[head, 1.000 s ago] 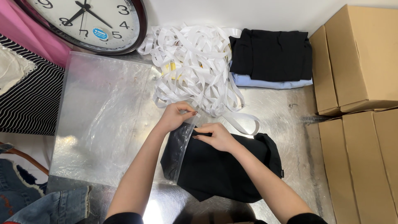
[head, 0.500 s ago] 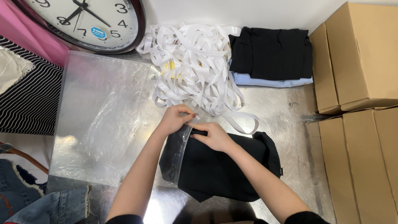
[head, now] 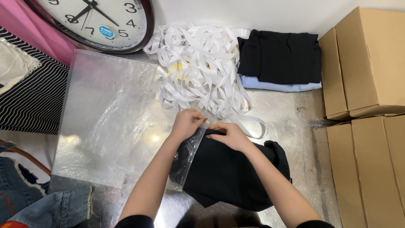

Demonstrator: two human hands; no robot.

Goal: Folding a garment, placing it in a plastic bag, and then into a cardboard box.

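On the steel table (head: 291, 122), the left hand (head: 187, 123) pinches the clear plastic bag's (head: 192, 154) upper edge to hold its mouth open while the right hand (head: 230, 136), fingers together, presses flat on the folded black garment (head: 232, 177) lying partly inside.

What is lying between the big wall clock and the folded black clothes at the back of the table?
In the head view, a tangled pile of white strips lies between the clock and the folded black clothes.

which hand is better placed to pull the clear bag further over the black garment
Left, probably. The left hand already pinches the clear bag at its top edge, while the right hand lies flat on the black garment, holding it down.
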